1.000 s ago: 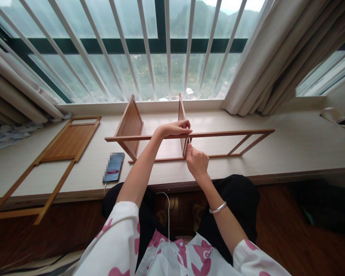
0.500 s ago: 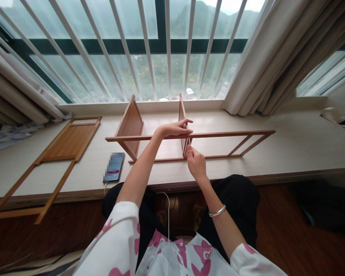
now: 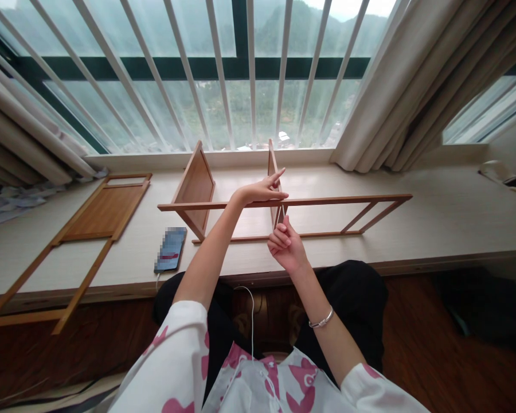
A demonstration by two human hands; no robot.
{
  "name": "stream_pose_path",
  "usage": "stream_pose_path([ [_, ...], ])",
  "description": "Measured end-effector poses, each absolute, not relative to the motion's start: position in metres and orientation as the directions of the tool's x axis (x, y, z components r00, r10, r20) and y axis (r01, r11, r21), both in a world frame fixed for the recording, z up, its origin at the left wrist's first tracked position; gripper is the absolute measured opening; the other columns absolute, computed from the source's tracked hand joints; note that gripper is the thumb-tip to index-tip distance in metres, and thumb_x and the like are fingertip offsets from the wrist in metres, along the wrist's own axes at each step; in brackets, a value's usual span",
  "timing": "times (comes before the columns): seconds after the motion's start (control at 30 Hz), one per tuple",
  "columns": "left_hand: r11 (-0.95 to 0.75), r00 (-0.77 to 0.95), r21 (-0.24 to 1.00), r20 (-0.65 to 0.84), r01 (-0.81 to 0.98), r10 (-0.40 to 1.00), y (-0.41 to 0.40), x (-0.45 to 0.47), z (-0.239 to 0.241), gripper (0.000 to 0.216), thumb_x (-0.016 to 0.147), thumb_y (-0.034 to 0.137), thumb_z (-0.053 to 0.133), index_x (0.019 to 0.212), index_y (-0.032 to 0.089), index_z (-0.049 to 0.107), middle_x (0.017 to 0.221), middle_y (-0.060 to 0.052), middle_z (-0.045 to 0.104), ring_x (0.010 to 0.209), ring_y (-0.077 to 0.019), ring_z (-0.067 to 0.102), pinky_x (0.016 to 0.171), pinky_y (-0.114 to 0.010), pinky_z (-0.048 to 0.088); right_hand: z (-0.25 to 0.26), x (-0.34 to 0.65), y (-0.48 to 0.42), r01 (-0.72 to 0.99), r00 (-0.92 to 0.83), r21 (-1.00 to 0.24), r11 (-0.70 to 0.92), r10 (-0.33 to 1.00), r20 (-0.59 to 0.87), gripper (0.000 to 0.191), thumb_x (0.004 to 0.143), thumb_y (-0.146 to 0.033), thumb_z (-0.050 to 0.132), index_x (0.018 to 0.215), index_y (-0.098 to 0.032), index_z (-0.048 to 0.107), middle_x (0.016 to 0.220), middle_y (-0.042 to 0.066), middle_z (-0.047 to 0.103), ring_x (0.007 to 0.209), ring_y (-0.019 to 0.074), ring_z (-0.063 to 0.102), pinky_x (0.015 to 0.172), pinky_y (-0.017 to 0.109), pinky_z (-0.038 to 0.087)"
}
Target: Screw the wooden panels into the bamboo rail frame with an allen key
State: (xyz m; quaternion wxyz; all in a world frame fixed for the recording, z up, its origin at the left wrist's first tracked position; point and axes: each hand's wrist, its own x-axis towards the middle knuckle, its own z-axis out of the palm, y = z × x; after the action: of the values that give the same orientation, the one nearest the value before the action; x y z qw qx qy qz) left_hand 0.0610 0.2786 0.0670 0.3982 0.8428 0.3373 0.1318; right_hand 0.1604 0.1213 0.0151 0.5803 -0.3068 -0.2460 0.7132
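Observation:
A partly built bamboo shelf frame (image 3: 348,200) stands on the pale window ledge (image 3: 438,226), with a long top rail and two upright panels. My left hand (image 3: 260,192) rests on the top rail beside the middle panel (image 3: 272,163), fingers stretched out and the index finger lifted. Just below the rail, my right hand (image 3: 284,245) is at the near edge of that panel, palm turned up. Its fingers are curled and the fingertips pinched; what they hold is hidden. The left panel (image 3: 196,186) leans slightly.
A second bamboo frame (image 3: 101,212) lies flat on the ledge at left, overhanging its front edge. A phone (image 3: 171,250) lies near the front edge, a white cable (image 3: 251,310) hanging below. Window bars stand behind, with curtains (image 3: 413,86) at both sides. A small white object (image 3: 503,175) sits far right.
My left hand's fingers have uncurled from the rail and now stretch out. My right hand has rolled from palm-down to palm-up at the panel's edge. The frame has not moved.

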Motion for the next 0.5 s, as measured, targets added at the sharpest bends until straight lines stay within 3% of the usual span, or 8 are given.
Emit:
stream_pose_path([
  [0.13,-0.433,0.697,0.755,-0.045,0.493,0.716,0.283,0.062,0.061,0.101,0.064,0.050,0.059,0.139,0.021,-0.004,0.139,-0.014,0.026,0.115,-0.0228,0.045,0.097,-0.029,0.030,0.025,0.162,0.118,-0.789,-0.092,-0.598,-0.139,0.990,-0.108,0.028,0.090,-0.025,0.034,0.064,-0.020,0.042,0.046,-0.009,0.013,0.041,0.0092,0.011,0.040,0.018,0.018],
  [0.23,-0.421,0.693,0.759,-0.054,0.496,0.719,0.283,0.061,0.059,0.102,0.064,0.053,0.058,0.139,0.019,-0.002,0.146,-0.014,0.010,0.125,-0.0245,0.034,0.100,-0.027,0.027,0.029,0.158,0.116,-0.829,-0.044,-0.553,-0.090,0.995,-0.095,0.025,0.089,-0.018,0.033,0.066,-0.020,0.044,0.047,-0.008,0.013,0.041,0.0099,0.011,0.041,0.018,0.019],
  [0.5,-0.365,0.706,0.802,-0.097,0.473,0.702,0.280,0.057,0.060,0.102,0.064,0.052,0.058,0.139,0.019,-0.004,0.146,-0.012,0.007,0.131,-0.0234,0.024,0.099,-0.026,0.028,0.029,0.146,0.119,-0.842,0.045,-0.539,-0.014,0.994,-0.096,0.025,0.088,-0.019,0.033,0.066,-0.020,0.045,0.048,-0.008,0.013,0.041,0.0100,0.013,0.040,0.018,0.022],
])
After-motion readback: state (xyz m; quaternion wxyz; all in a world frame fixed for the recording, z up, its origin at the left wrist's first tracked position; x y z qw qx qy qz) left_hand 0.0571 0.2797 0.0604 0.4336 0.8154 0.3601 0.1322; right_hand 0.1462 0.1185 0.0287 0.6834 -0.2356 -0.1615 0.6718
